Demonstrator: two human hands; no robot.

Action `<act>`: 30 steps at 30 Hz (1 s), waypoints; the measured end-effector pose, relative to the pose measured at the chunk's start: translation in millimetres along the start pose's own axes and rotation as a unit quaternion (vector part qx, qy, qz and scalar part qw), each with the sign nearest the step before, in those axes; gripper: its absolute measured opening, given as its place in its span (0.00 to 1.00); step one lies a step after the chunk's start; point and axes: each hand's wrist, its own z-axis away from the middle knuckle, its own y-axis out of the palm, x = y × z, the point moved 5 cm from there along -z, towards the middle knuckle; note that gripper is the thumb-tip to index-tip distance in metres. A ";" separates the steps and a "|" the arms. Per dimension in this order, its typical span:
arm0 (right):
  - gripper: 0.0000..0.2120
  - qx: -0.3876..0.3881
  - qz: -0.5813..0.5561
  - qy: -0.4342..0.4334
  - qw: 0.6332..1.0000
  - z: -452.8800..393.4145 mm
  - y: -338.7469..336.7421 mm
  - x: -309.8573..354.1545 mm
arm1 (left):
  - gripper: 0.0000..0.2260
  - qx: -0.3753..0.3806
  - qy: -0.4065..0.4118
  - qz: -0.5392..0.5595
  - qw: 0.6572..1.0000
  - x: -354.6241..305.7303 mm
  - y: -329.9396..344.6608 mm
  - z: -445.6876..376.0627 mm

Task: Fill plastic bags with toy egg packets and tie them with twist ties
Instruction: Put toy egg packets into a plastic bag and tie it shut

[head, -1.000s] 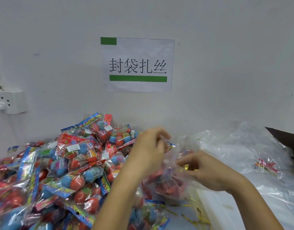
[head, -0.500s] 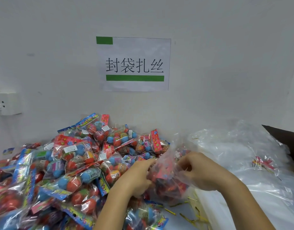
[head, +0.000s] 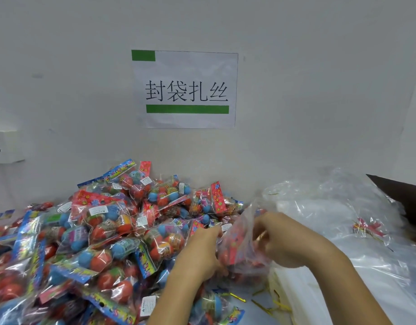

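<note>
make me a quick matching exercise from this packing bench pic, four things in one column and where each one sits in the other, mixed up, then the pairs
Things
1. paper sign
2. pile of toy egg packets
3. gold twist ties
4. clear bag being filled

Places
A. loose on the bench, near the bottom of the view, below the hands
B. between the left hand and the right hand
C. stuck on the wall, above the pile
D. heaped on the left side of the bench

Pairs: 1-C, 2-D, 3-A, 4-B
</note>
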 end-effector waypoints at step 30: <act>0.12 -0.325 -0.287 0.066 0.899 20.2 -66.1 -45.0 | 0.08 -0.260 -0.041 0.373 0.890 -41.3 -84.9 18.5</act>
